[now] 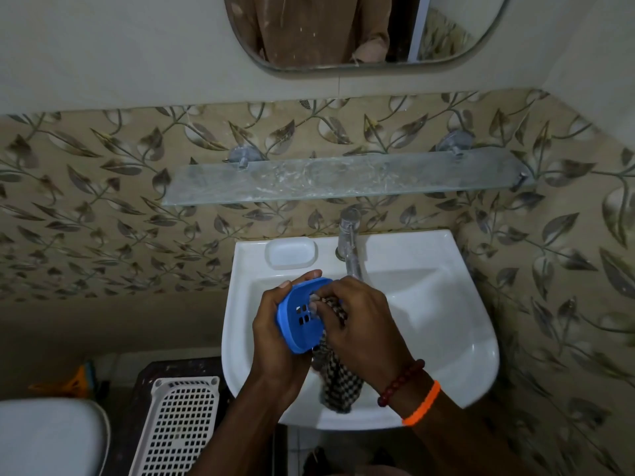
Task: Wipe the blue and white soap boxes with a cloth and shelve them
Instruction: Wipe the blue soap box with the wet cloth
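Blue is the soap box (300, 317), held up over the white sink (457, 345). The left hand (275, 334) wraps around its edge, fingers curled over the top and thumb at the side. The right hand (357, 321) pinches a checked cloth (338, 376) and presses it into the blue box, and the rest of the cloth hangs down into the sink. The white soap box (291, 252) sits on the sink's back ledge, just beside the tap (348, 242). A glass shelf (343, 180) is on the wall above.
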A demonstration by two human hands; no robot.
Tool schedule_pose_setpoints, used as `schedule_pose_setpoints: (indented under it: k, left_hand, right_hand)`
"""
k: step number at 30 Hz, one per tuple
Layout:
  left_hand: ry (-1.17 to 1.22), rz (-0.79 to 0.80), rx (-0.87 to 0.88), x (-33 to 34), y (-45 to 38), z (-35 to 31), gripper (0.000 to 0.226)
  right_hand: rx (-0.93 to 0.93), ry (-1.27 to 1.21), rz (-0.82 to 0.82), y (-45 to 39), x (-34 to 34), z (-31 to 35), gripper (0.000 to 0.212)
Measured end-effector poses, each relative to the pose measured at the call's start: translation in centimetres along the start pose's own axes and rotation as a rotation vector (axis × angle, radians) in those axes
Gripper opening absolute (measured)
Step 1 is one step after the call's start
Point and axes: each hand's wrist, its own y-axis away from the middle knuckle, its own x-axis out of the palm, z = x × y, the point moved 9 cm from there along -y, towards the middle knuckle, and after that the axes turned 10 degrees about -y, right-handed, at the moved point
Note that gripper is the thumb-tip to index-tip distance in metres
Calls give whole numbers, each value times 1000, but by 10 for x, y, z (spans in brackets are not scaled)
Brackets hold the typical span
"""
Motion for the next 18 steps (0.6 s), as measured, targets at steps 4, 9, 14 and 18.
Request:
schedule_pose_setpoints:
  k: [4, 9, 14, 18]
  left_hand:
    - [-77, -42, 27, -1, 4, 1, 50]
    - [-4, -85, 51, -8, 6, -3, 56]
    - [56, -33, -21, 0, 4, 2, 59]
    - [35, -19, 41, -1, 7, -1, 51]
  right_hand:
    - [112, 219, -44, -4, -3, -12, 11]
    - [215, 14, 43, 6, 5, -13, 11]
    - [-42, -224, 28, 12, 10, 34, 8]
    - [37, 5, -78, -3, -14, 7, 7]
